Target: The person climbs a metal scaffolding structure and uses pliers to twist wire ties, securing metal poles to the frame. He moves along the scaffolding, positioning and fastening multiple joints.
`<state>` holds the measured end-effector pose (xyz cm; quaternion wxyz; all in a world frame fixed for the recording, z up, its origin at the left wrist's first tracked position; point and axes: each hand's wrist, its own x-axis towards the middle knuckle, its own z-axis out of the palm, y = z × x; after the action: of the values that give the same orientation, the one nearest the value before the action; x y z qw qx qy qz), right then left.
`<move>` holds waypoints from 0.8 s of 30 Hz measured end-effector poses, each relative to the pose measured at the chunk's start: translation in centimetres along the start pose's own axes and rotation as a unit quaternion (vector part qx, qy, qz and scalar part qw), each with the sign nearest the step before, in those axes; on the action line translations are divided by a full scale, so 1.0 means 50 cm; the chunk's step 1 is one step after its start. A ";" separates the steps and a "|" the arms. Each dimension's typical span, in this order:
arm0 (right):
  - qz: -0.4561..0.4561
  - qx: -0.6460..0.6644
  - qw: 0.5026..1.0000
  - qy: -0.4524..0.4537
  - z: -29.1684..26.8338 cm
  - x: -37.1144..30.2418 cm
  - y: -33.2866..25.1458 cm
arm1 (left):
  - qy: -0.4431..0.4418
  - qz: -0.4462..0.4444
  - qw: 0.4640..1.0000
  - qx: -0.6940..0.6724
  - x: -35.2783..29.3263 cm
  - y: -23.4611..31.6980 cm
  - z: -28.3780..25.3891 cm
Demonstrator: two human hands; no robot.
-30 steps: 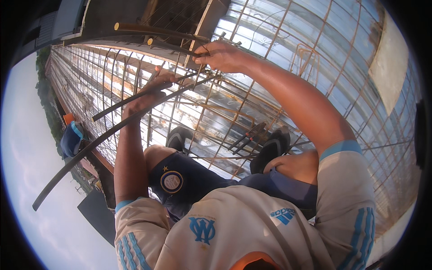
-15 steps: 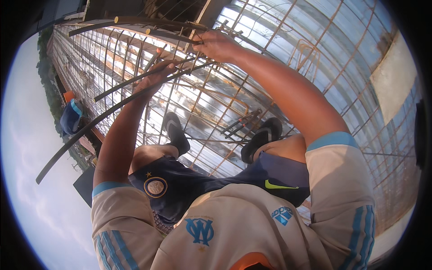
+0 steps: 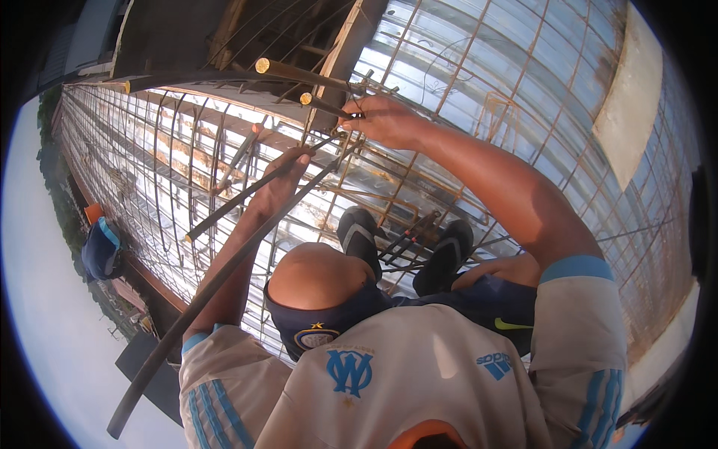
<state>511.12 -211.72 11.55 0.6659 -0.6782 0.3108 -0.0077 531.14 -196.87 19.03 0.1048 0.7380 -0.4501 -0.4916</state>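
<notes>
My left hand [image 3: 275, 185] is closed around a dark steel reinforcing bar [image 3: 228, 212], which slants from the lower left up toward my right hand. A longer reinforcing bar [image 3: 217, 280] runs beside that wrist and out past my left arm. My right hand [image 3: 383, 122] has its fingers pinched at the junction where several bars meet. The inner end of a short-looking bar [image 3: 320, 103] reaches those fingertips. Whether they hold the bar or something thin, such as wire, is hidden. Another thick bar [image 3: 299, 72] passes just above that hand.
Rusty steel mesh [image 3: 419, 161] covers shiny corrugated metal sheeting [image 3: 449, 45]. Red-handled cutters or pliers [image 3: 407, 238] lie between my shoes. A wooden beam [image 3: 345, 56] borders a dark opening at the top. A pale board [image 3: 632, 97] lies far right; a blue bag-like item [image 3: 102, 251] sits left.
My view has shifted, and both hands appear farther right and lower. My left knee has come up and inward, with that foot closer to the other. Both hands keep the same holds.
</notes>
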 end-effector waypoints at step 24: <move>0.029 0.018 0.999 -0.036 -0.008 -0.001 -0.025 | -0.001 0.076 0.997 -0.003 0.012 -0.021 -0.010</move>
<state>511.44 -212.14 12.75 0.6890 -0.6565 0.3057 0.0300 532.21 -196.87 18.25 0.1438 0.7007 -0.5034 -0.4847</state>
